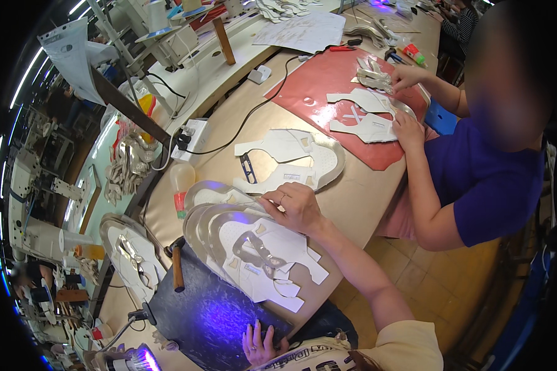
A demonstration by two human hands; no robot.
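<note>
My right hand (pixel 297 207) reaches over the far side of a fanned stack of shoe uppers (pixel 213 230), silvery with white backing. Its fingers are bent and pinched at the edge of a shoe upper (pixel 212 193) at the back of the stack; the exact grip is partly hidden. A small silvery strap piece (pixel 257 250) lies on the top upper. My left hand (pixel 258 343) rests with its fingers apart on the near edge of a black board (pixel 198 321), holding nothing. Violet light from a lamp (pixel 144 358) falls on this board.
A hammer (pixel 177 266) lies at the board's far edge, with more uppers (pixel 130 256) to the left. Beyond are another upper (pixel 328 164), a glue bottle (pixel 181 185) and a black cable (pixel 247 117). On the right, a co-worker (pixel 476 167) handles white pieces on a red sheet (pixel 309 80).
</note>
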